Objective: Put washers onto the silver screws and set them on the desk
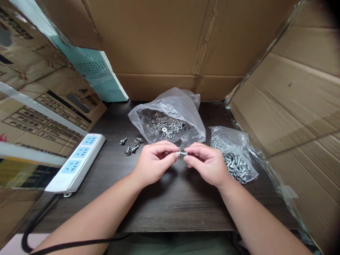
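Between my two hands is a small metal bolt (182, 153) with a washer on it, lying sideways above the table. My left hand (156, 161) pinches its washer end, and my right hand (208, 161) pinches the other end between thumb and fingers. Behind them an open plastic bag (180, 102) holds loose nuts and washers (168, 124). To the right of my right hand, a second plastic bag (228, 136) has many bolts (237, 168) in and at its mouth. Several bolts with washers (131, 150) lie left of my left hand.
A white power strip (87, 154) with a black cable (34, 219) lies at the left of the dark table (170, 212). Cardboard walls (164, 42) enclose the back and sides. A light-blue box (106, 79) stands at the back left.
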A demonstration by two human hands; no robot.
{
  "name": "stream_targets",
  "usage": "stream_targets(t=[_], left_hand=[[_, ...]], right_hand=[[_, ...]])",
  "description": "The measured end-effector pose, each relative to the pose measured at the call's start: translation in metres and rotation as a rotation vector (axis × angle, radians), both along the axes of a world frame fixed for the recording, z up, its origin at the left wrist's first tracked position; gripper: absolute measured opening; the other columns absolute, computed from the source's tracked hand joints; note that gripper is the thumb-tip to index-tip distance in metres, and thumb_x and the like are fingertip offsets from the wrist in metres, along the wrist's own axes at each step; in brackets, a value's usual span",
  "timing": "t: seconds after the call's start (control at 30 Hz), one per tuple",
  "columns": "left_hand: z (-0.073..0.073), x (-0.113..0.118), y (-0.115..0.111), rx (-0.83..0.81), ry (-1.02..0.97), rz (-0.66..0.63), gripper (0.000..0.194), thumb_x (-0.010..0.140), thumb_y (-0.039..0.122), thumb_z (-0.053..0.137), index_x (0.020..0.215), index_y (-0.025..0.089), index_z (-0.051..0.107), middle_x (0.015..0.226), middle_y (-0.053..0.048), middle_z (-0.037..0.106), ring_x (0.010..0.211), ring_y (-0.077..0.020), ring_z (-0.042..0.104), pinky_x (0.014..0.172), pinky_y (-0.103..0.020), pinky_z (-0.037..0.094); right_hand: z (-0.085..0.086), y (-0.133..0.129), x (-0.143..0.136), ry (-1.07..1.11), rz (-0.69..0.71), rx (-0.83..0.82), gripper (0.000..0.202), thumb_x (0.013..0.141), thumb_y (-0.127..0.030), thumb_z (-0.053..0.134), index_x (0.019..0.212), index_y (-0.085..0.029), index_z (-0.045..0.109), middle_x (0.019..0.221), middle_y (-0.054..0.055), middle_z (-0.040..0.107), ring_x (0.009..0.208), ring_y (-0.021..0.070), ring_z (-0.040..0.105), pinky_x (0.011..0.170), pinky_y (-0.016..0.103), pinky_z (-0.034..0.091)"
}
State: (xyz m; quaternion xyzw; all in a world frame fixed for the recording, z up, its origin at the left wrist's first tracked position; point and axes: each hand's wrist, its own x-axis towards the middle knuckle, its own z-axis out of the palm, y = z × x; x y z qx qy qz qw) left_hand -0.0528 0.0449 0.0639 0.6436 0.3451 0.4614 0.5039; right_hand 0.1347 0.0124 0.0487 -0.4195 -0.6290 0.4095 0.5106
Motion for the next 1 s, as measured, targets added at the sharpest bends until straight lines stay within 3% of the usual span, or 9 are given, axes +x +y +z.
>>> stream_targets(t=[0.1, 0.23, 0.33, 0.43, 0.6, 0.77, 0.87, 0.93, 1.0], left_hand=[[-0.0011, 0.0002, -0.0001, -0.008, -0.005, -0.005, 0.008, 0.075, 0.02, 0.074, 0.078, 0.013, 0.077, 0.083, -0.009, 0.071, 0.07, -0.0109, 0.064, 0.06, -0.021, 0.053], [-0.0028, 0.0005, 0.0004, -0.02, -0.018, -0.014, 0.008, 0.074, 0.02, 0.074, 0.078, 0.013, 0.076, 0.083, -0.008, 0.071, 0.068, -0.0106, 0.064, 0.059, -0.021, 0.053], [-0.0024, 0.0009, 0.0007, -0.024, -0.023, -0.019, 0.009, 0.074, 0.02, 0.074, 0.079, 0.013, 0.077, 0.083, -0.008, 0.071, 0.068, -0.0101, 0.064, 0.059, -0.02, 0.053], [-0.0007, 0.0011, 0.0002, -0.023, -0.03, -0.027, 0.008, 0.074, 0.019, 0.074, 0.079, 0.013, 0.077, 0.082, -0.008, 0.07, 0.068, -0.0101, 0.064, 0.06, -0.02, 0.053], [0.0001, 0.0013, -0.0008, -0.013, -0.024, -0.027, 0.007, 0.074, 0.018, 0.073, 0.077, 0.013, 0.077, 0.081, -0.008, 0.07, 0.067, -0.0094, 0.064, 0.06, -0.019, 0.053], [-0.0007, 0.0016, -0.0006, -0.022, -0.038, -0.027, 0.007, 0.074, 0.017, 0.074, 0.079, 0.013, 0.077, 0.084, -0.008, 0.071, 0.067, -0.0098, 0.064, 0.059, -0.02, 0.053], [0.001, 0.0011, -0.0007, -0.017, -0.023, -0.016, 0.007, 0.074, 0.018, 0.074, 0.078, 0.013, 0.077, 0.082, -0.008, 0.071, 0.068, -0.0102, 0.064, 0.059, -0.02, 0.053], [0.0017, 0.0007, -0.0011, -0.004, -0.017, -0.017, 0.007, 0.074, 0.018, 0.074, 0.078, 0.013, 0.077, 0.081, -0.008, 0.071, 0.07, -0.0107, 0.065, 0.062, -0.02, 0.053], [0.0012, 0.0007, -0.0015, 0.008, -0.017, -0.027, 0.007, 0.075, 0.018, 0.073, 0.078, 0.013, 0.077, 0.082, -0.008, 0.072, 0.072, -0.011, 0.066, 0.064, -0.02, 0.054]], right_hand=[[0.0022, 0.0017, 0.0005, -0.089, -0.004, 0.012, 0.016, 0.089, -0.029, 0.066, 0.083, -0.016, 0.072, 0.077, 0.004, 0.063, 0.061, 0.0105, 0.058, 0.055, 0.025, 0.049], [0.002, 0.0039, 0.0036, -0.183, -0.015, -0.007, 0.046, 0.097, -0.038, 0.054, 0.058, -0.014, 0.061, 0.062, 0.003, 0.057, 0.061, 0.0109, 0.056, 0.059, 0.026, 0.046], [-0.0005, 0.0032, 0.0048, -0.037, -0.033, -0.061, 0.023, 0.089, -0.038, 0.066, 0.085, -0.015, 0.069, 0.069, 0.001, 0.06, 0.058, 0.0098, 0.056, 0.057, 0.024, 0.047], [-0.0031, 0.0011, 0.0032, 0.084, 0.012, -0.067, 0.032, 0.078, -0.028, 0.078, 0.106, -0.019, 0.068, 0.085, 0.002, 0.062, 0.065, 0.01, 0.059, 0.059, 0.024, 0.05], [-0.002, 0.0007, -0.0004, -0.051, 0.0, 0.024, 0.009, 0.085, -0.026, 0.071, 0.089, -0.017, 0.073, 0.084, 0.004, 0.064, 0.068, 0.0104, 0.059, 0.06, 0.024, 0.048], [0.0009, 0.0031, 0.0033, -0.211, 0.023, 0.005, 0.046, 0.096, -0.039, 0.053, 0.058, -0.014, 0.059, 0.06, 0.003, 0.055, 0.059, 0.0104, 0.053, 0.057, 0.024, 0.043], [-0.0015, 0.0027, 0.0058, -0.102, 0.033, -0.054, 0.026, 0.087, -0.041, 0.068, 0.082, -0.015, 0.069, 0.073, 0.003, 0.061, 0.062, 0.0104, 0.055, 0.056, 0.023, 0.046], [-0.004, 0.0018, 0.0058, -0.019, 0.063, -0.062, 0.03, 0.079, -0.034, 0.077, 0.104, -0.018, 0.069, 0.087, 0.004, 0.064, 0.067, 0.0106, 0.058, 0.059, 0.023, 0.05], [-0.0059, 0.001, 0.0047, -0.009, 0.074, -0.019, 0.028, 0.08, -0.027, 0.077, 0.106, -0.02, 0.069, 0.093, 0.005, 0.064, 0.071, 0.011, 0.059, 0.063, 0.024, 0.052]])
